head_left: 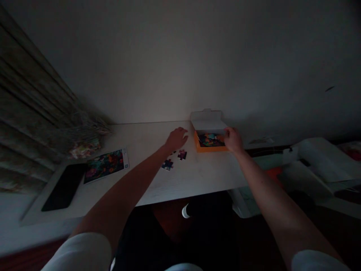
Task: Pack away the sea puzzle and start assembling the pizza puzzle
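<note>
Head view, right hand [232,140] touching orange cardboard box [211,146]

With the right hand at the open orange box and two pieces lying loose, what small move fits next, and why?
Probably the right hand lifts another piece out of the open orange cardboard box: it rests on the box's right edge, colourful pieces show inside, and only two loose jigsaw pieces lie on the white table near the left hand.

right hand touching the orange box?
Touching. The head view shows the right hand resting on the right edge of the open orange box, fingers over its rim, with no gap visible between them.
</note>
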`<state>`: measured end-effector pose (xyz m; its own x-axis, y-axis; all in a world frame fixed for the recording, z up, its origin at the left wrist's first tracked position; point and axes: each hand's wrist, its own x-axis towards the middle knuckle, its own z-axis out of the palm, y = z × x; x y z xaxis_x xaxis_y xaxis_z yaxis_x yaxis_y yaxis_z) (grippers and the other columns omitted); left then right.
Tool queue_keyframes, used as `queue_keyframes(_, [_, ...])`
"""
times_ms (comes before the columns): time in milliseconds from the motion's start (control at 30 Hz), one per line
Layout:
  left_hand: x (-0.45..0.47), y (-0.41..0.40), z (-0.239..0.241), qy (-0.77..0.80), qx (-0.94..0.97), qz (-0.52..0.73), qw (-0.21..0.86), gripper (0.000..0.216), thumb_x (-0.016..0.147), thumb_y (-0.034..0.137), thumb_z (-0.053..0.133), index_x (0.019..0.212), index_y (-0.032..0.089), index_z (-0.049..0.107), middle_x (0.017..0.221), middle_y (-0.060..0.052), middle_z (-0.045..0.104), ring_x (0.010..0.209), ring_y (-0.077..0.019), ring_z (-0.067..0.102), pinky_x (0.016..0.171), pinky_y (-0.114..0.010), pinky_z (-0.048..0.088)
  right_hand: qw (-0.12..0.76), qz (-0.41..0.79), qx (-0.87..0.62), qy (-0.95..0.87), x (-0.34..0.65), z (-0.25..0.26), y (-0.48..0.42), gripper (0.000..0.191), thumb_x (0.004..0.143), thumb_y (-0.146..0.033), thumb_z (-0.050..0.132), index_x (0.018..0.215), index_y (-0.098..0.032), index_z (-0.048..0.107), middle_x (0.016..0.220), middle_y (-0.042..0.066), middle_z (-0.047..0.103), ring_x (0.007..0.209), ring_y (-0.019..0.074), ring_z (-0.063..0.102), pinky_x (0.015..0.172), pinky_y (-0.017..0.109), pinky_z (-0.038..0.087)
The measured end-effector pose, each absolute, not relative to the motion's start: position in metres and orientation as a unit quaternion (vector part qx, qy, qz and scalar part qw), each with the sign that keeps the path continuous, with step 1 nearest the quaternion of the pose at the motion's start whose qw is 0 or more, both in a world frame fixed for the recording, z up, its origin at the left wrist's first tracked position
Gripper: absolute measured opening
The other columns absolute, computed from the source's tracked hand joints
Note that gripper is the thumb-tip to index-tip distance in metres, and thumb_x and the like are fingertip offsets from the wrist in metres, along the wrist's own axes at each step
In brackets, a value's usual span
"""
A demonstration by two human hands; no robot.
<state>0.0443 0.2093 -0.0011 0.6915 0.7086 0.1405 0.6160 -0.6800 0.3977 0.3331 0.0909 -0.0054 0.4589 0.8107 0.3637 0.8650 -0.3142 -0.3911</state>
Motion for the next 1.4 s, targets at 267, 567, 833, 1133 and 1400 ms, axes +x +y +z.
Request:
queue_keyframes(267, [-0.035, 0.187, -0.026, 0.399, 0.897, 0.015, 0.191, 0.045, 0.093, 0.026, 0.066, 0.138, 0.024, 0.062, 0.145, -0.014, 0.061, 0.134, -0.0326, 0.056, 0.107, -0.044, 0.045, 0.211, 0.066, -0.658, -0.720, 0.170, -0.016, 0.065, 0.027, 0.100, -0.025, 0.053, 0.122, -0.022, 0.068, 0.123, 0.012, 0.070, 0.119, 0.0285, 0.062, 0.102, 0.041, 0.048])
queue_keyframes(567, [-0.038, 0.194, -0.014, 0.493, 0.811, 0.037, 0.313, 0.045, 0.076, 0.011, 0.075, 0.121, 0.015, 0.071, 0.115, -0.015, 0.075, 0.107, -0.0292, 0.071, 0.090, -0.037, 0.053, 0.178, 0.127, -0.721, -0.657, 0.141, -0.048, 0.086, 0.055, 0.087, -0.022, 0.070, 0.140, -0.017, 0.058, 0.127, 0.017, 0.068, 0.119, 0.0297, 0.063, 0.102, 0.044, 0.049])
queue_keyframes(833, [-0.089, 0.202, 0.005, 0.397, 0.730, 0.056, 0.553, 0.031, 0.079, 0.031, 0.069, 0.106, 0.016, 0.074, 0.096, -0.008, 0.077, 0.084, -0.0192, 0.071, 0.074, -0.029, 0.052, 0.301, 0.372, -0.642, -0.599, 0.141, -0.046, 0.096, 0.019, 0.081, -0.019, 0.071, 0.100, -0.016, 0.069, 0.098, 0.006, 0.075, 0.093, 0.0208, 0.072, 0.082, 0.031, 0.054])
queue_keyframes(1133, [-0.084, 0.171, -0.023, 0.386, 0.864, -0.039, 0.320, 0.056, 0.063, 0.024, 0.084, 0.117, 0.024, 0.069, 0.102, -0.005, 0.076, 0.094, -0.0239, 0.072, 0.078, -0.029, 0.051, 0.191, 0.319, -0.674, -0.639, 0.095, -0.039, 0.075, 0.041, 0.073, -0.026, 0.087, 0.108, -0.022, 0.066, 0.100, 0.004, 0.078, 0.089, 0.0205, 0.072, 0.072, 0.027, 0.049])
queue_keyframes(1400, [-0.075, 0.160, -0.006, 0.403, 0.881, -0.111, 0.223, 0.055, 0.050, 0.028, 0.096, 0.099, 0.018, 0.073, 0.120, -0.017, 0.072, 0.102, -0.0319, 0.071, 0.080, -0.034, 0.053, 0.048, 0.297, -0.706, -0.641, 0.077, -0.016, 0.085, 0.040, 0.061, -0.042, 0.095, 0.088, -0.022, 0.071, 0.092, 0.006, 0.076, 0.082, 0.0238, 0.070, 0.062, 0.028, 0.044])
